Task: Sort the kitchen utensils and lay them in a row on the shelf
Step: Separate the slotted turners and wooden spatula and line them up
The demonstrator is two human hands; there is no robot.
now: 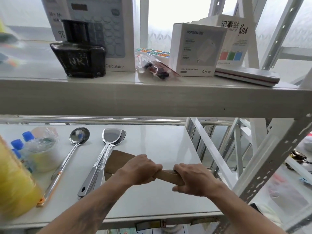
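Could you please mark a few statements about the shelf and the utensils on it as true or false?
1. Both hands, left hand and right hand, grip the brown wooden spatula. True.
2. The steel ladle lies right of the stacked steel spatulas. False: it lies to their left.
3. The black ink bottle stands on the upper shelf. True.
4. The wooden spatula's blade points right. False: it points left, toward the steel spatulas.

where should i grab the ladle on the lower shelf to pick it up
Take the ladle by its long thin handle, near the middle, coming from above and from the front edge of the shelf. The handle lies flat and runs toward you, with bare shelf on both sides for the fingers. The bowl at the far end is wide and round, and sits back under the upper shelf.
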